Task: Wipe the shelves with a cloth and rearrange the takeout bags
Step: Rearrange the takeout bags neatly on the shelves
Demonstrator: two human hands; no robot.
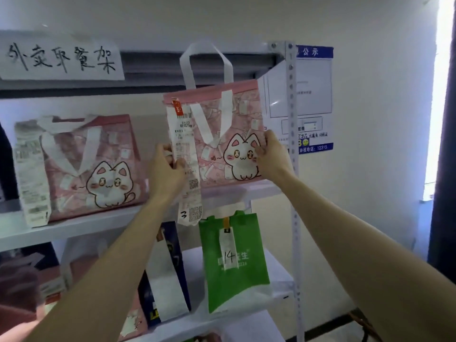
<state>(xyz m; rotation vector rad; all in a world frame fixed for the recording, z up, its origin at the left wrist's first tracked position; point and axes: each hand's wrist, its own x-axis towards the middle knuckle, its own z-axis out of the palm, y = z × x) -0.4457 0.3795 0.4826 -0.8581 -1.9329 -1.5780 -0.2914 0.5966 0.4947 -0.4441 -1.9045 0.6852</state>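
The pink cat bag (244,114) stands upright at the right end of the upper shelf (98,225), its base seemingly on or just above the board. The left hand (165,171) has its fingers curled round the bag's left edge, pinching the long receipt (183,134) marked 3. The right hand (272,156) grips the right edge, thumb on the front. The bag looks like soft, light, floppy fabric, so holding both sides low should keep it square. The loose receipt could tear if tugged.
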